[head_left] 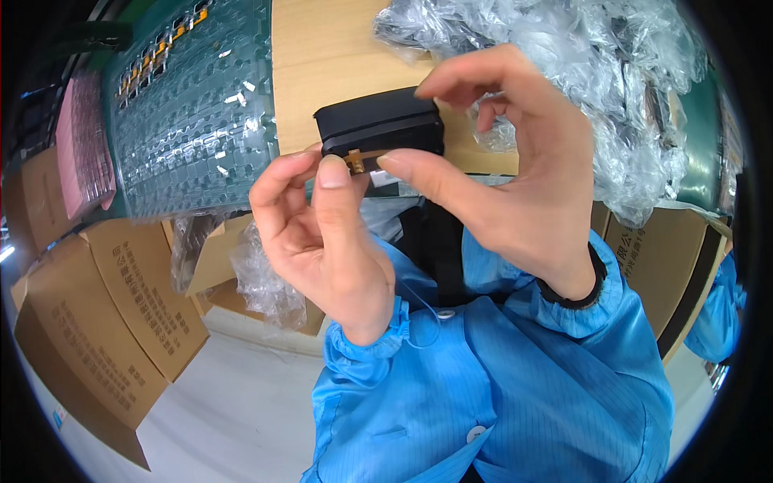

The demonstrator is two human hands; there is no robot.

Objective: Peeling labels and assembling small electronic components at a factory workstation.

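Note:
A black box-shaped device [378, 122] with rounded edges is held up above the wooden board, tilted slightly. On its near side sits a small gold-coloured flex strip [355, 162], with a small white tab [385, 176] beside it. My left hand [326, 233] pinches the device's near left end, its thumb tip against the flex strip and its other fingers curled, partly hidden behind. Across the right end reaches my right hand [535, 173]: the thumb presses by the near edge and the index finger touches the far right corner. The device's underside is hidden.
Left of the board [322, 56] lies a clear moulded tray [193, 153], with orange-and-black parts [165, 48] along its far side. A pink stack [84, 145] stands beyond it. Crumpled plastic bags [564, 56] pile up at right. Cardboard boxes [105, 314] flank me; another person's blue sleeve [717, 314] shows far right.

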